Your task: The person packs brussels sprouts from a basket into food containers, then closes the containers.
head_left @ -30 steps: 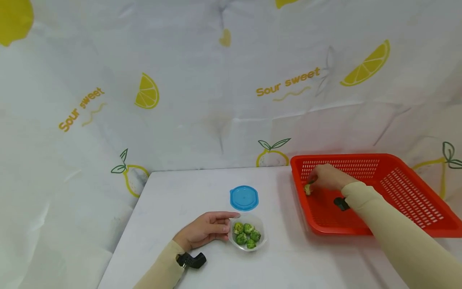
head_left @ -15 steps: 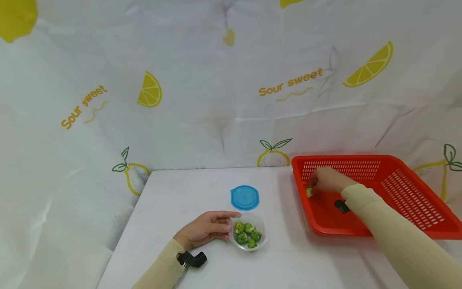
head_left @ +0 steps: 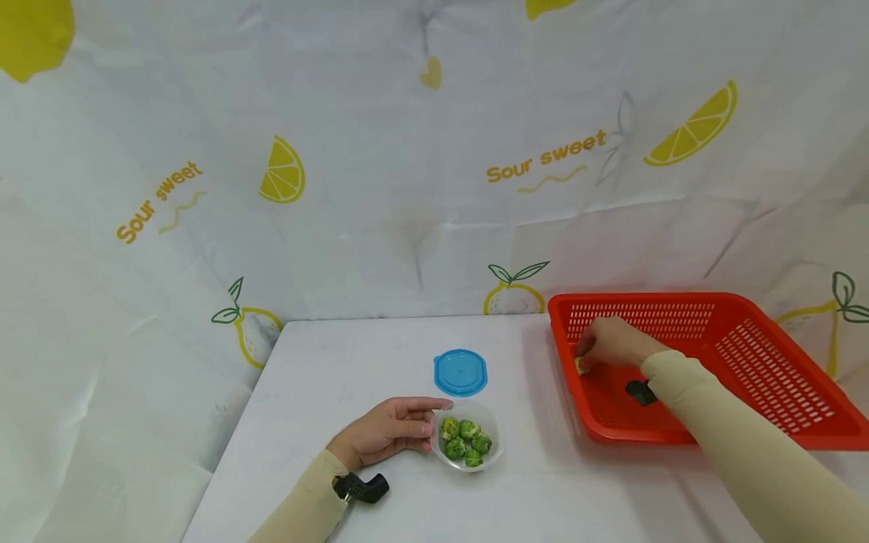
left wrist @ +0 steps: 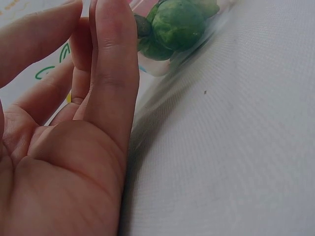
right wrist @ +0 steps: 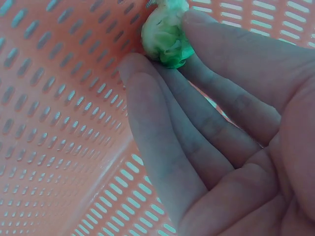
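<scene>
In the head view, my left hand [head_left: 390, 434] rests at the left side of a clear plastic bowl [head_left: 494, 451], its index finger extended along the far rim. Several green Brussels sprouts [head_left: 468, 430] lie inside the bowl. The left wrist view shows those fingers mostly straight, beside a blurred Brussels sprout [left wrist: 178, 24] seen through the bowl's side. My right hand [head_left: 614, 343] reaches down into the red basket [head_left: 587, 431] by its left wall. Between thumb and fingertips it pinches a single pale green Brussels sprout [right wrist: 166, 37], partly hidden in the head view.
A blue plastic lid [head_left: 460, 372] lies flat on the white table [head_left: 353, 362], just beyond the bowl. Behind the table hangs a white lemon-print sheet [head_left: 380, 256]. The basket has slotted walls and stands at the table's right.
The right hand has shifted slightly lower inside the basket, and its fingers now cover more of the sprout. Left hand, bowl and lid stay in place.
</scene>
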Demonstrator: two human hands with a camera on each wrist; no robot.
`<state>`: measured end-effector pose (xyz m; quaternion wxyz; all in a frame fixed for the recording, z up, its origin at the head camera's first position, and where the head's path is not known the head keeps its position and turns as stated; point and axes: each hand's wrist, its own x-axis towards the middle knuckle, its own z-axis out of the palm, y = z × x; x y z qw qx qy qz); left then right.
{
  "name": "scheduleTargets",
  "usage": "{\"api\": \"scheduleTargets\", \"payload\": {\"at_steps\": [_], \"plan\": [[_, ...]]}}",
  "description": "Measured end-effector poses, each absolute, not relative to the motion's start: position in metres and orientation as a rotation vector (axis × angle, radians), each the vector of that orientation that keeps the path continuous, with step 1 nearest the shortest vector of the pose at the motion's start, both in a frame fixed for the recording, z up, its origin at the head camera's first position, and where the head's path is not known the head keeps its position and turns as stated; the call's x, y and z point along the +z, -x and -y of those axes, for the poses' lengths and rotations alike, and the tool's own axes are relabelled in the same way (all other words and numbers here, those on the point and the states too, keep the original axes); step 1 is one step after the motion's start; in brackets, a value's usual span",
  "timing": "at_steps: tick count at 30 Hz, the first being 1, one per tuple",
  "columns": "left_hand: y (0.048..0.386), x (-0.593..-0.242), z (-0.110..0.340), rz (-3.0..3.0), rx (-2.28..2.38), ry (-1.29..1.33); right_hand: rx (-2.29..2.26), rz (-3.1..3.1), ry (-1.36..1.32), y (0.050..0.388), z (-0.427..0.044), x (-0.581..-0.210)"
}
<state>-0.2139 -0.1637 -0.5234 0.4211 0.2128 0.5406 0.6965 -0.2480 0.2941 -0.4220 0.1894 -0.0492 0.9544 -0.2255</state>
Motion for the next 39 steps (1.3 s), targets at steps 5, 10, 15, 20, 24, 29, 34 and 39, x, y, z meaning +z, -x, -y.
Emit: {"api": "scheduleTargets", "payload": {"at_steps": [5, 10, 15, 20, 24, 29, 34, 39], "plan": [[0.214, -0.524, 0.164, -1.359, 1.74, -0.531, -0.621, -2.687, 0.141, 0.247, -0.293, -0.423], [0.214, -0.522, 0.164, -1.362, 1.734, -0.531, -0.623, -2.699, 0.167, 0.243, -0.295, -0.416], [0.215, -0.521, 0.162, -1.37, 1.733, -0.548, -0.633, -2.739, 0.189, 0.233, -0.304, -0.403], [0.215, -0.522, 0.161, -1.376, 1.735, -0.545, -0.605, -2.819, 0.284, 0.22, -0.311, -0.384], [0.213, -0.522, 0.163, -1.382, 1.736, -0.545, -0.592, -2.855, 0.279, 0.21, -0.313, -0.371], [0.213, -0.522, 0.165, -1.356, 1.751, -0.572, -0.616, -2.892, 0.24, 0.195, -0.313, -0.356], [0.214, -0.524, 0.165, -1.344, 1.757, -0.598, -0.634, -2.928, 0.24, 0.184, -0.305, -0.345], [0.214, -0.525, 0.164, -1.345, 1.754, -0.592, -0.656, -2.951, 0.315, 0.179, -0.286, -0.339]]}}
